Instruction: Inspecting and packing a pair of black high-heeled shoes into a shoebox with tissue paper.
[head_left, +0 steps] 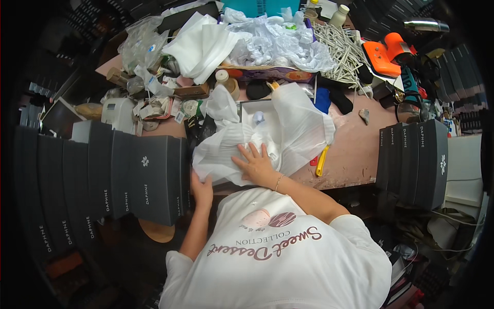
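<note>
On the table in front of me sits an open box (pixel 247 109) with a pale inside and grey rim. White tissue paper (pixel 226 147) spills over its sides, with one sheet folded across its near left part. A white item (pixel 271 149), mostly covered, lies among the paper, and a crumpled bluish-white wad (pixel 258 118) is at its far end. My right hand (pixel 257 166) lies on the folded paper, fingers spread. At the paper's near left corner my left hand (pixel 202 189) pinches the edge between thumb and fingers; its other fingers are partly hidden.
Dark grey boxes (pixel 146 175) stand stacked at left, more (pixel 417 159) at right. A yellow cutter (pixel 322 160) lies right of the paper. Behind are a carton of crumpled plastic bags (pixel 278 44), white sheets (pixel 200 46), pale sticks (pixel 342 51) and an orange tape dispenser (pixel 382 57).
</note>
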`<state>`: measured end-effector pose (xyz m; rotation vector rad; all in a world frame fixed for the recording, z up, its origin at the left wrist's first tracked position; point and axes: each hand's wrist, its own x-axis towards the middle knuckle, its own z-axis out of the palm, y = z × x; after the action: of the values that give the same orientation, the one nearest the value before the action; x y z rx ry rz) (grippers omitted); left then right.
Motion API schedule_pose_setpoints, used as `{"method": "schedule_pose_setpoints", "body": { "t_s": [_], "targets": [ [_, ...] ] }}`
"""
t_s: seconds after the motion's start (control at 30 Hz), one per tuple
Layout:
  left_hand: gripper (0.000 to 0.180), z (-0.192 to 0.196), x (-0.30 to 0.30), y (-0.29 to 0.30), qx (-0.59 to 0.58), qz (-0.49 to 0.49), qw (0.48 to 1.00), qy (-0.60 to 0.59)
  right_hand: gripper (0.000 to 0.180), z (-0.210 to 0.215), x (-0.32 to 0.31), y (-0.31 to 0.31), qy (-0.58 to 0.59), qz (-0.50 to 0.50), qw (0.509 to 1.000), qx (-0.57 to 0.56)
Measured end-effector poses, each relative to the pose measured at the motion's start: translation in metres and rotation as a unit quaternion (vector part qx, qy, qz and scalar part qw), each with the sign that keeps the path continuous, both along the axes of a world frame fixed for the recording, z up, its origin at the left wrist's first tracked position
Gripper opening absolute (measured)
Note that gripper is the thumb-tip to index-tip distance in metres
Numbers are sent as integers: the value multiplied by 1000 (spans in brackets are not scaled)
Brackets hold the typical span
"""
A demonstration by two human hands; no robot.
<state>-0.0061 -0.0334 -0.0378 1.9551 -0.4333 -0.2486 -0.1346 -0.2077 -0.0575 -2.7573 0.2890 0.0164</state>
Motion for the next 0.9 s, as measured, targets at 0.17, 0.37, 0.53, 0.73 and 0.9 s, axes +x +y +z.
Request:
{"method": "schedule_pose_setpoints", "body": {
  "t_s": [0.17,0.37,0.53,0.73,0.9],
  "targets": [
    [25,97,-44,-52,-4,-312,948,57,76,-19,-9,-2,-9,-11,1000,17],
    [43,-41,-14,-97,126,-262,957,22,55,39,-30,-51,21,-112,993,24],
    [52,-74,1,-115,207,-318,916,-131,66,-8,-64,-82,-32,-348,916,195],
    [38,-12,-2,-107,134,-289,948,-15,71,17,-100,-65,-199,-348,900,171],
    [45,17,-58,-137,-102,-334,929,120,55,56,-162,-70,-301,-420,615,596]
  ]
}}
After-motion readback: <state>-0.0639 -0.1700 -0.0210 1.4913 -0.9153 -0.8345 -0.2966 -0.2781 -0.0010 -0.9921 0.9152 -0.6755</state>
